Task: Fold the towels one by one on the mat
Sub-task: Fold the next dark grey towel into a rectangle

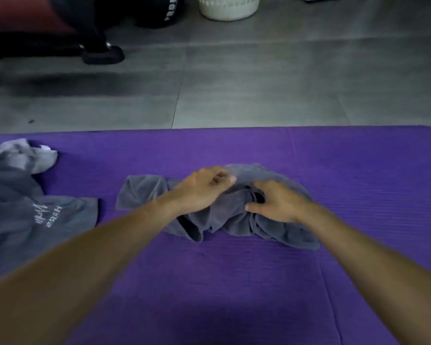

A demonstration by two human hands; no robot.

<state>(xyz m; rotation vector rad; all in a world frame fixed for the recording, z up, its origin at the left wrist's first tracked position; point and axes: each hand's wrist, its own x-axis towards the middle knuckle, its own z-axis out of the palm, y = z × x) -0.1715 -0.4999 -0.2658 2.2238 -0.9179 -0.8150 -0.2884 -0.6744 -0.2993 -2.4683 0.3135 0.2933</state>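
Note:
A crumpled grey towel lies in the middle of the purple mat. My left hand is over its centre, fingers curled and pinching a raised fold near the towel's far edge. My right hand grips the bunched cloth just to the right, its fingers buried in the folds and thumb lying on top. On the mat's left side sits a heap of other grey towels, one with white lettering, and a lighter grey cloth on top at the back.
Grey tiled floor stretches beyond the mat's far edge. A white laundry basket stands at the top centre. Dark equipment with a black foot occupies the top left.

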